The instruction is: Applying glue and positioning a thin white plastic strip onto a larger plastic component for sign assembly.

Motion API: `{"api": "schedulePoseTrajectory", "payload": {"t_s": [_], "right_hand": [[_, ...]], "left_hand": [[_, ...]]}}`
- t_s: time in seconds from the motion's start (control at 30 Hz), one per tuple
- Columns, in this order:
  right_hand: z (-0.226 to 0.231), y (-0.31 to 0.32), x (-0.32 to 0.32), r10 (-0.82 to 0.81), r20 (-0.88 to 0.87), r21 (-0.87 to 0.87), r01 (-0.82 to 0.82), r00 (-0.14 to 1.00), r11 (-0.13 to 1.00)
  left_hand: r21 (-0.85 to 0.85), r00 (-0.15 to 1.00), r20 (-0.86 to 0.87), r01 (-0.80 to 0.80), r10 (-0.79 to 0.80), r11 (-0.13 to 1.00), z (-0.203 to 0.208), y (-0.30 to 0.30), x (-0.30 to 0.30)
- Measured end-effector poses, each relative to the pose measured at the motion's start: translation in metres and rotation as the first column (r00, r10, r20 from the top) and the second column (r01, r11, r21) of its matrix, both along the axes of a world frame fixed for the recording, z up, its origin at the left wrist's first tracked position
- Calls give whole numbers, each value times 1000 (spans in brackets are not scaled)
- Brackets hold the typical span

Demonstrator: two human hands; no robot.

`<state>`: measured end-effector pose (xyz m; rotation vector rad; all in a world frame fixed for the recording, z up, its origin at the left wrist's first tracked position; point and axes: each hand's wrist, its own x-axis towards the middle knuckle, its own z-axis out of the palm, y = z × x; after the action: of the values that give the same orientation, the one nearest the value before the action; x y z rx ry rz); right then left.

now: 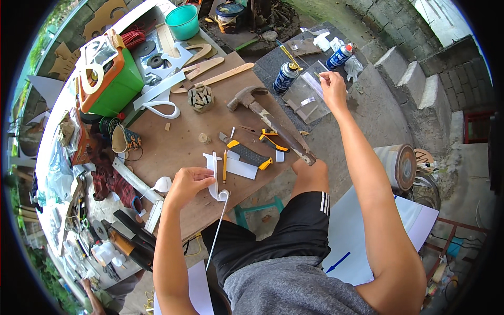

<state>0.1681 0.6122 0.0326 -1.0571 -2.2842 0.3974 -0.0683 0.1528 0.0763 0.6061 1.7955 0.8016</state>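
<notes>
Left fingers point(201, 175) grasp a curved white piece point(214, 190); right fingers point(326, 79) reach to a clear bag point(315, 94).
The left fingers pinch the smooth, stiff-looking piece by its side over the wooden counter point(181, 149), likely steadying it while the right arm stretches away. Just right of them lie the pencil point(224, 167) and ridged black-and-yellow knife point(247, 153), probably for easy reach; the worn hammer point(273, 121) lies beyond. The right fingers are bent close together; whether they grip anything, I cannot tell.
</notes>
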Motion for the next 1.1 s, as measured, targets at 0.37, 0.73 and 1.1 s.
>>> {"api": "schedulePoseTrajectory", "payload": {"t_s": [0.37, 0.73, 1.1], "right_hand": [[-8, -5, 1, 4, -50, -59, -7, 999, 998], [-7, -2, -1, 11, -27, -66, -13, 1000, 998], [-8, -3, 0, -3, -5, -70, 3, 1000, 998]], "left_hand": [[5, 1000, -15, -2, 2, 1000, -2, -2, 0], [-3, 1000, -6, 1, -1, 1000, -5, -2, -2], [3, 1000, 5, 2, -2, 1000, -6, -4, -2]]}}
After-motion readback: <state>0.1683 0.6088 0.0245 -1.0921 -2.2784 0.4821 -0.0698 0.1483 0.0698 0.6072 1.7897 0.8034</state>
